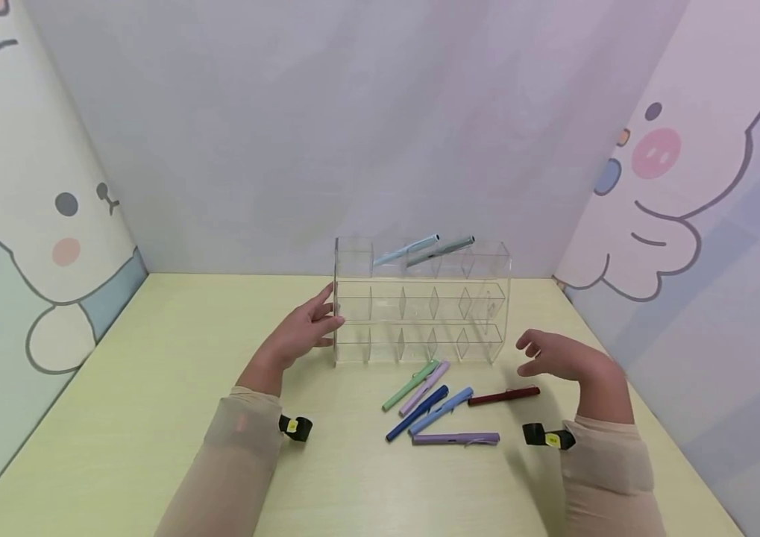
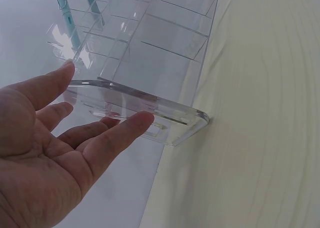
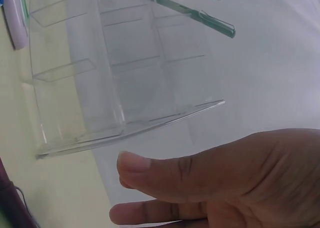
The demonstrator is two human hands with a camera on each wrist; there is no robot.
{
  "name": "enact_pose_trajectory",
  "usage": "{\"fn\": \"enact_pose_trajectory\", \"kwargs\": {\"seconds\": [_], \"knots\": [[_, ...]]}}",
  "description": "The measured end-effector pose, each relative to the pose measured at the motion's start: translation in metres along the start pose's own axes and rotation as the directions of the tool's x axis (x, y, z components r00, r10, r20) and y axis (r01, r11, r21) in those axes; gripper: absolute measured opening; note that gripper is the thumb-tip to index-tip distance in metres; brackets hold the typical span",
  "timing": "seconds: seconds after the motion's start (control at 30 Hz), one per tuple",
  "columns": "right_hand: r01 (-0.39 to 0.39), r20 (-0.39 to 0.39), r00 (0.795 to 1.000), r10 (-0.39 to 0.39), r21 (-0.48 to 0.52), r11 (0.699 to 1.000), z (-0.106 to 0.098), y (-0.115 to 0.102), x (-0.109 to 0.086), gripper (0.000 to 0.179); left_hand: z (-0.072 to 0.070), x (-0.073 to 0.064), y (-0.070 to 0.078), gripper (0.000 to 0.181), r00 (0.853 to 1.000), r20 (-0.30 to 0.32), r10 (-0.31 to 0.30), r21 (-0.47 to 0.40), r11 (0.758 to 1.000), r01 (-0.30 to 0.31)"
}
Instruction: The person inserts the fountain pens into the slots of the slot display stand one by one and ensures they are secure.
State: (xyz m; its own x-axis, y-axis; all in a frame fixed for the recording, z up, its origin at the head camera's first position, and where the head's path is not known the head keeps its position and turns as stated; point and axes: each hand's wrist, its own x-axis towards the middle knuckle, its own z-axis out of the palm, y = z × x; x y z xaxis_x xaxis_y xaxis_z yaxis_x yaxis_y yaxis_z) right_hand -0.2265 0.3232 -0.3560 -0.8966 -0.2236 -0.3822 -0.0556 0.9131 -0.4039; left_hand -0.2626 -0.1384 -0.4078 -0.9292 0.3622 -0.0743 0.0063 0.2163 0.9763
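Note:
A clear acrylic pen rack (image 1: pixel 420 309) with three tiers of compartments stands on the table. My left hand (image 1: pixel 304 328) is at its left side panel, fingers spread and fairly straight, with fingertips right at the panel edge in the left wrist view. Off the rack's right side hovers my right hand (image 1: pixel 557 354), its fingers loosely bent around nothing. Two pens lean in the top tier: a pale blue pen (image 1: pixel 406 250) and a grey-green pen (image 1: pixel 441 251). In the right wrist view the thumb (image 3: pixel 165 175) is just below the rack's side panel.
In front of the rack lie a green pen (image 1: pixel 410 385), a lilac pen (image 1: pixel 424 389), a dark blue pen (image 1: pixel 417 413), a light blue pen (image 1: pixel 441 412), a dark red pen (image 1: pixel 503 396) and a purple pen (image 1: pixel 455 438). A curtain-like backdrop (image 1: pixel 353 134) rises behind the table.

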Motion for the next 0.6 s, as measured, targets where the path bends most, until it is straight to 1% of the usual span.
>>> {"fn": "enact_pose_trajectory", "kwargs": {"seconds": [0.1,0.27,0.43,0.5,0.6], "knots": [[-0.047,0.036,0.998,0.047,-0.004,0.999,0.004,0.005,0.004,0.060,0.001,-0.001,0.000,0.074,1.000,-0.004,-0.001,0.005,1.000,0.001],[-0.081,0.074,0.994,0.082,-0.022,0.997,0.008,0.008,0.009,0.058,0.001,-0.001,0.001,0.074,1.000,-0.004,-0.002,0.012,1.000,0.002],[-0.129,0.105,0.985,0.134,-0.050,0.990,0.016,0.008,0.015,0.054,0.001,-0.001,0.001,0.074,1.000,-0.010,0.001,0.017,1.000,0.000],[-0.155,0.116,0.980,0.160,-0.053,0.986,0.021,0.008,0.019,0.051,0.000,-0.001,0.001,0.074,1.000,-0.008,0.001,0.016,1.000,-0.001],[-0.175,0.126,0.976,0.180,-0.050,0.983,0.027,0.009,0.024,0.045,0.000,-0.001,0.001,0.074,1.000,-0.004,-0.003,0.010,1.000,0.003]]}}
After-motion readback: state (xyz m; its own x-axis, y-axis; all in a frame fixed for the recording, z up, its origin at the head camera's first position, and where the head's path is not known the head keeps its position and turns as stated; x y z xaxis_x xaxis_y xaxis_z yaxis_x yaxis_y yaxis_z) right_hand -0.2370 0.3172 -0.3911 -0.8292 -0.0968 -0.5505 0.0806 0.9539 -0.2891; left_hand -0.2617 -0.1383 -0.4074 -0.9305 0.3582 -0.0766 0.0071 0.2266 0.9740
